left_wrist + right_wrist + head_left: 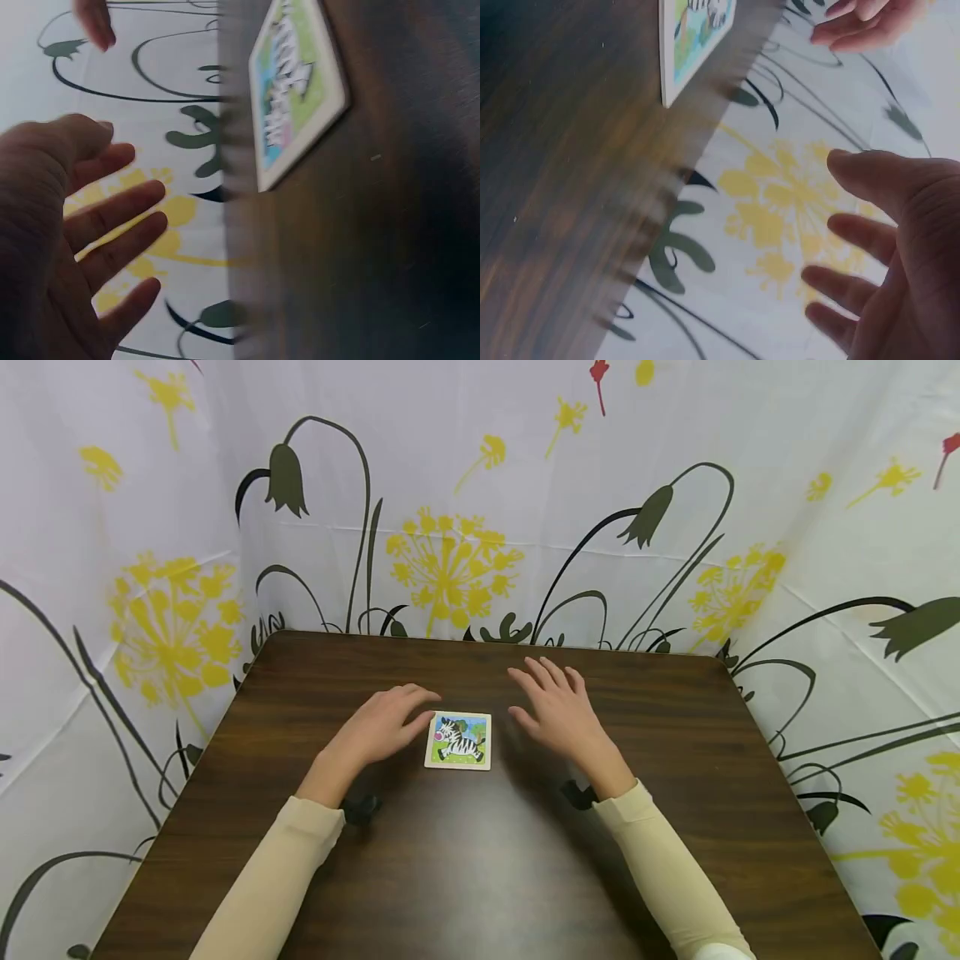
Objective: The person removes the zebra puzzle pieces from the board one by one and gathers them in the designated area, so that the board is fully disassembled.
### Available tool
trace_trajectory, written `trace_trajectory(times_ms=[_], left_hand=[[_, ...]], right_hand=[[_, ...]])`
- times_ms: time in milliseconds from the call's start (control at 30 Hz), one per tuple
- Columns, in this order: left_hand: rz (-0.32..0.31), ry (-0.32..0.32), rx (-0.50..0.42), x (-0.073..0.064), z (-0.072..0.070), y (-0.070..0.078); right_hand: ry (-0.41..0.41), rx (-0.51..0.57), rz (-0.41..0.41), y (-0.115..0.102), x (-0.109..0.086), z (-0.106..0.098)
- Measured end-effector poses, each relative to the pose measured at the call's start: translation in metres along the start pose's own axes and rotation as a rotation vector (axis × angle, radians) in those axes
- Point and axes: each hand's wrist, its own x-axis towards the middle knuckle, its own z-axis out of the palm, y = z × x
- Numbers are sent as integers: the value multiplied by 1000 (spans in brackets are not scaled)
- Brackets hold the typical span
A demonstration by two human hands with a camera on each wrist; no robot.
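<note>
Cream-rimmed, a zebra picture board lies flat on the counter, in from the far edge; whether it holds separate pieces is hard to tell. The left hand and right hand hover either side, fingers loosely spread, both empty.
</note>
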Motion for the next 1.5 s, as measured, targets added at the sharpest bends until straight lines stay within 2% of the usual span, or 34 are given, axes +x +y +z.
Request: trace_trajectory(times_ms=[133, 233, 367, 567, 700, 867, 1000, 1267, 1500], left_hand=[[-22, -24, 50, -5, 14, 2], [-19, -82, 75, -13, 26, 11], [-11, -155, 60, -23, 40, 23], [26, -146, 95, -33, 50, 26], [50, -167, 134, -36, 52, 25], [76, -201, 184, -36, 54, 25], [73, -225, 191, -36, 56, 27], [49, -223, 188, -36, 58, 31], [22, -242, 168, -39, 58, 32]], right_hand=[[-36, -20, -132, -13, 14, 7], [-90, -51, -207, -24, 25, 16], [-132, -127, -319, -37, 40, 30], [-162, -270, -471, -49, 58, 47], [-209, -352, -544, -57, 68, 51], [-233, -435, -579, -66, 82, 52], [-267, -478, -597, -69, 90, 54], [-314, -490, -611, -70, 100, 46], [-351, -496, -666, -71, 107, 46]])
